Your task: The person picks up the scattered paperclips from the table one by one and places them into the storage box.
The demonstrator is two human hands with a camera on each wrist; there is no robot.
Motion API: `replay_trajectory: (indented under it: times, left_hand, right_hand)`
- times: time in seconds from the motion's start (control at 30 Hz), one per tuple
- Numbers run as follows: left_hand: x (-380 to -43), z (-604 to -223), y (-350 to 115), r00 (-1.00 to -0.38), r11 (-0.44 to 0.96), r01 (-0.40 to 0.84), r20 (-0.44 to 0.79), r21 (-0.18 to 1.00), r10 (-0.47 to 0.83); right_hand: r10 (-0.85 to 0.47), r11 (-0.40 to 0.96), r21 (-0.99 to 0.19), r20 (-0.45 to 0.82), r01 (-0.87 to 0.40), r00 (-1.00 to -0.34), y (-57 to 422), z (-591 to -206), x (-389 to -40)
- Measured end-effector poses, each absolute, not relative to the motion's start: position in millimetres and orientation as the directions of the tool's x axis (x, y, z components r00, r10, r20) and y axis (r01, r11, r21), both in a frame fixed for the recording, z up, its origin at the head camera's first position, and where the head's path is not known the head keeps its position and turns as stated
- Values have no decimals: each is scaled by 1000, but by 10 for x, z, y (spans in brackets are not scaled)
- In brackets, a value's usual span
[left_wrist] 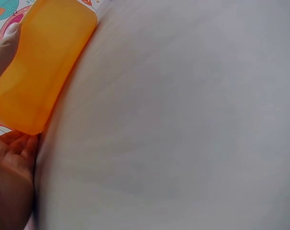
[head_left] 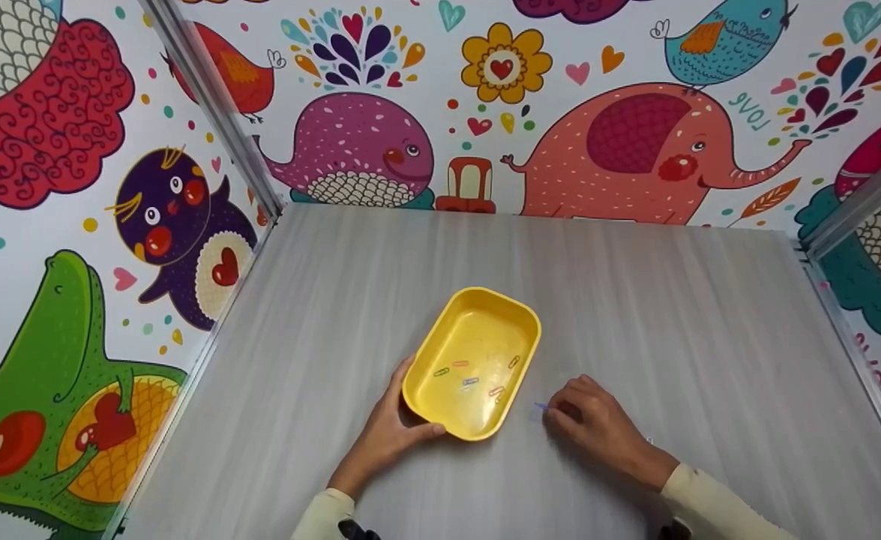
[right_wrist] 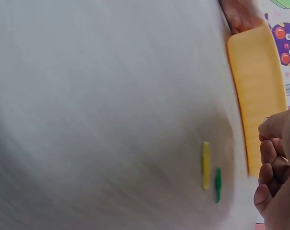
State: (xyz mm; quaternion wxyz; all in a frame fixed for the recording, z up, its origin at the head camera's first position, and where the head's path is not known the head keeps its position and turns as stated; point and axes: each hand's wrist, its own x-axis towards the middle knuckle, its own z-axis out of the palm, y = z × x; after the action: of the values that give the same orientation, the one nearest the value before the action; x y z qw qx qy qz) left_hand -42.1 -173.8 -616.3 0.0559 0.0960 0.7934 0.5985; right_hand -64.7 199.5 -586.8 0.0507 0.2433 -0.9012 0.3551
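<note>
A yellow tray (head_left: 485, 319) stands on the table, with several small coloured paper clips (head_left: 471, 382) lying on its bottom. My left hand (head_left: 391, 435) grips the tray at its near left corner, thumb along the near rim and fingers around the left side. Just right of the tray, my right hand (head_left: 597, 420) pinches a small blue paper clip (head_left: 540, 406) between thumb and forefinger, low over the table. In the right wrist view, a yellow strip (right_wrist: 206, 165) and a green one (right_wrist: 218, 184) lie on the table beside that hand; the head view hides them.
The grey wood-grain table (head_left: 335, 300) is bordered by printed cartoon panels at the back (head_left: 575, 172), left and right, with metal rails in the corners. A tiny pale thing (head_left: 649, 440) shows beside my right wrist.
</note>
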Motion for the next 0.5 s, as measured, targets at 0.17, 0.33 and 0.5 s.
replay_trajectory:
  times: [0.17,0.33,0.5]
  left_hand:
    - [-426,-6165,-1740,-972,265,101,39,959,230]
    - [-433,-6152,-1745,-971,270,101,37,958,235]
    - [-433,-6116,-1760,-967,274,114,44,955,250]
  right_hand:
    - [-401,614,-626,279,-482,-873,2004,-5808,-703]
    - [-414,599,-629,285,-495,-864,1987,-5746,-741]
    - [-439,569,-631,308,-527,-844,1965,-5702,-766]
